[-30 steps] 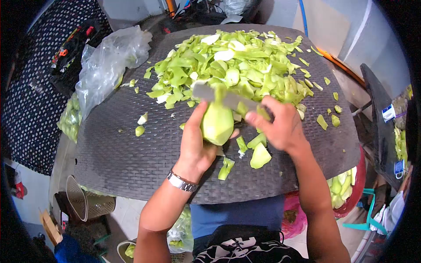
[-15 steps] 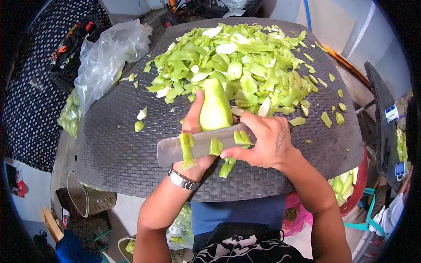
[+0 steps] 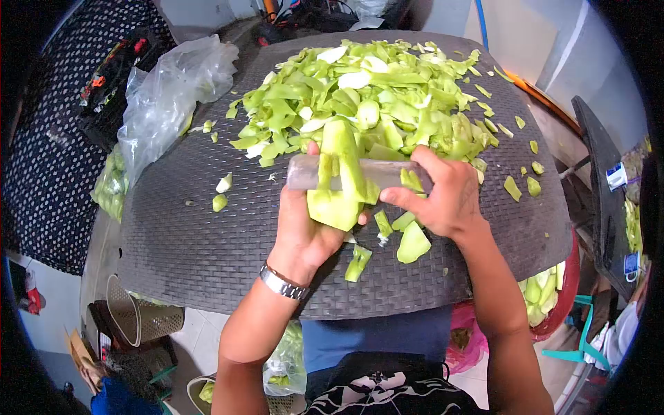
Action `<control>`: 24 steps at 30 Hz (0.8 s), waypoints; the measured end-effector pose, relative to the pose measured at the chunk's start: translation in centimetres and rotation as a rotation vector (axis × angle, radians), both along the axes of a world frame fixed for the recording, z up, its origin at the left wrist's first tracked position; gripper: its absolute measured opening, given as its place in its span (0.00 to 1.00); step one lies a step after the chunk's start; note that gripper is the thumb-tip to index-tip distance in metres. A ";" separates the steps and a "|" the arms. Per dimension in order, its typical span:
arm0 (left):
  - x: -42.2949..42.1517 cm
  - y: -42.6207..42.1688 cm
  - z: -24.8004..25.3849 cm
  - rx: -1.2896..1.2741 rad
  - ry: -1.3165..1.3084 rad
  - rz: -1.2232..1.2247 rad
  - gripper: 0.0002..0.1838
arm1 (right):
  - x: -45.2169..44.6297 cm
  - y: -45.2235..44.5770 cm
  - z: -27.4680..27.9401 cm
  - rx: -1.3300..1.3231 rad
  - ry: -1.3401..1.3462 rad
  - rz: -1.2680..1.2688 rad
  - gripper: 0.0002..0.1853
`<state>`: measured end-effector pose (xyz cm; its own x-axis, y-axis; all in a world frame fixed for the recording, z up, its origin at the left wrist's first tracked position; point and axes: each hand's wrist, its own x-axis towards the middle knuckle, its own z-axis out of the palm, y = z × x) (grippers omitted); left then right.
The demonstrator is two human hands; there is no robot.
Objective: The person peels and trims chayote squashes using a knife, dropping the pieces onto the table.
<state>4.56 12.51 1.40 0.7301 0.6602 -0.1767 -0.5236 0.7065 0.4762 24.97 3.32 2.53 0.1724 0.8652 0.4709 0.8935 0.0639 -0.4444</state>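
Broad grey metal knife (image 3: 389, 171) back across the tapered pale-green fruit (image 3: 334, 211)
Left hand (image 3: 301, 232) cups it short of the dark woven table's (image 3: 207, 256) near edge; right hand (image 3: 446, 190) grips the knife, seemingly paring again.

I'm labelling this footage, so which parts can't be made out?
All in the head view:
Knife: handle hidden by the right hand.
Left hand: partly hidden behind the green vegetable.
Red basin: partly covered by the tabletop.
Black garment: cut off by the bottom edge.
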 end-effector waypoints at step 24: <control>0.4 -0.5 0.1 0.227 0.228 0.055 0.29 | -0.2 0.2 0.5 -0.166 0.083 -0.228 0.34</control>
<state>5.00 12.00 1.51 0.6505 0.7390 -0.1753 -0.4201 0.5423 0.7276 24.74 3.51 3.03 0.4031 0.8638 0.3023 0.8365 -0.2137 -0.5046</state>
